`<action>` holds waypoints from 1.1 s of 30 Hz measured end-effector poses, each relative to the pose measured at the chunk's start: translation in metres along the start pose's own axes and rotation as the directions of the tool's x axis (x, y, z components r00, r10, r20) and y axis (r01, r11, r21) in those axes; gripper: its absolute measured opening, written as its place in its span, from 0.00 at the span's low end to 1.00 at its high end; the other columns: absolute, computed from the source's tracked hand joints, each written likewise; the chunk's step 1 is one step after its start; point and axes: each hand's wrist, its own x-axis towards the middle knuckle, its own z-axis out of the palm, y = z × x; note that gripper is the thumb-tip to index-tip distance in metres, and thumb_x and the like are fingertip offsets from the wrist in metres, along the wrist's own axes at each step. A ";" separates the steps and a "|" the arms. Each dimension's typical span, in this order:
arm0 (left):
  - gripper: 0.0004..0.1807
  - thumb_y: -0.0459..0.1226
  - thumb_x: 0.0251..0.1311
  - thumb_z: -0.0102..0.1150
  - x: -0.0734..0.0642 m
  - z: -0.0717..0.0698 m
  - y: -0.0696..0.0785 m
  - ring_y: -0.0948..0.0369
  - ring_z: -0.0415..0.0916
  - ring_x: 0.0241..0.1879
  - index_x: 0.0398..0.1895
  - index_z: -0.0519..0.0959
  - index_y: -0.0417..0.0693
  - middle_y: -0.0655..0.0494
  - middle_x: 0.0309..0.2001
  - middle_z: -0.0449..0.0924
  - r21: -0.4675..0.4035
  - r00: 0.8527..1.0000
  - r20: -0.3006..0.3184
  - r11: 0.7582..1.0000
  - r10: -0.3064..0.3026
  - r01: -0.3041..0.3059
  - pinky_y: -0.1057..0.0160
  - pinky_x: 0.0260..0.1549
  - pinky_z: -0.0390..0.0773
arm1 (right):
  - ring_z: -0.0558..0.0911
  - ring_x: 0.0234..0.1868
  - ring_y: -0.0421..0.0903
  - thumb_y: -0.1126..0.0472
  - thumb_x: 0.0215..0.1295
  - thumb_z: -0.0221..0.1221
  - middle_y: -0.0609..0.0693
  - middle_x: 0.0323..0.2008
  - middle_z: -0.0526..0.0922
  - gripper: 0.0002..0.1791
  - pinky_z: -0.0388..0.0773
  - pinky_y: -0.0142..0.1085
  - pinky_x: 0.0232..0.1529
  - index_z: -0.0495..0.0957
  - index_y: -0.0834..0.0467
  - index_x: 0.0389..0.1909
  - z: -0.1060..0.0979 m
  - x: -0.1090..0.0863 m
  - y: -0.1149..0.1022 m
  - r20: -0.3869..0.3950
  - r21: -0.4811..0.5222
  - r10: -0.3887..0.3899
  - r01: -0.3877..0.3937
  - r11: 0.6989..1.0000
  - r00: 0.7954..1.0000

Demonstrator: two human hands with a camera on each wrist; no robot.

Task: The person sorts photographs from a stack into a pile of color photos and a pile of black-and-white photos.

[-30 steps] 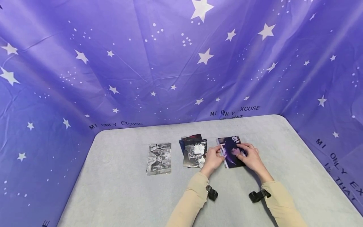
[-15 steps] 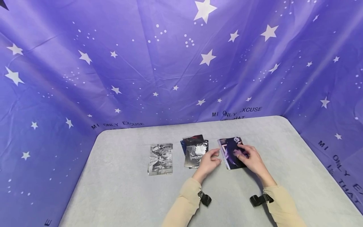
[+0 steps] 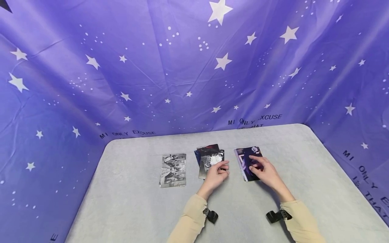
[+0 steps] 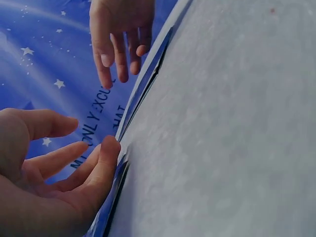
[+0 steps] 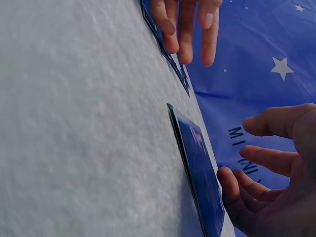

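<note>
My left hand (image 3: 215, 174) hovers over the near right part of the middle pile of photo cards (image 3: 207, 160), fingers loosely bent with nothing between them. Black-and-white is the pile's top card; red and blue cards stick out unevenly beneath. Over the right stack of purple and dark cards (image 3: 247, 174) is my right hand (image 3: 267, 173), thumb and fingers spread apart and holding nothing. In the right wrist view, the right hand (image 5: 276, 173) has a fingertip close to the stack's edge (image 5: 197, 168); whether it touches, I cannot tell.
Farther left lies another stack of black-and-white cards (image 3: 174, 170), fairly neat. All the cards are on a pale grey table (image 3: 127, 202) with rounded far corners. Purple star-print cloth (image 3: 182, 67) hangs behind and along both sides.
My left hand has let go of the right stack's left edge and moved left to the middle pile. My right hand stays at the right stack, its fingers shifted slightly left and lifted.
</note>
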 end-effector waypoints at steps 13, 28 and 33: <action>0.20 0.20 0.57 0.52 -0.020 -0.041 0.044 0.40 0.78 0.44 0.55 0.75 0.26 0.29 0.46 0.77 0.041 0.999 0.043 0.999 0.020 -0.021 0.73 0.33 0.73 | 0.80 0.37 0.46 0.70 0.60 0.60 0.64 0.46 0.77 0.23 0.75 0.31 0.34 0.74 0.69 0.57 0.007 0.003 -0.006 0.142 0.029 -0.044 0.040 0.999 0.989; 0.21 0.26 0.57 0.57 -0.010 -0.085 -0.003 0.47 0.79 0.45 0.56 0.76 0.34 0.39 0.47 0.79 0.167 0.999 -0.035 0.986 -0.007 0.013 0.59 0.41 0.78 | 0.80 0.37 0.45 0.73 0.56 0.60 0.65 0.48 0.79 0.28 0.78 0.34 0.39 0.71 0.70 0.60 0.045 0.008 -0.022 0.196 0.115 -0.119 0.097 0.989 0.973; 0.21 0.27 0.57 0.58 -0.010 -0.095 -0.007 0.47 0.78 0.45 0.56 0.76 0.33 0.39 0.48 0.78 0.240 0.998 -0.054 0.970 -0.017 0.029 0.57 0.42 0.78 | 0.80 0.37 0.48 0.71 0.55 0.61 0.64 0.47 0.79 0.29 0.77 0.38 0.39 0.71 0.69 0.61 0.062 0.012 -0.032 0.186 0.081 -0.093 0.079 0.994 0.978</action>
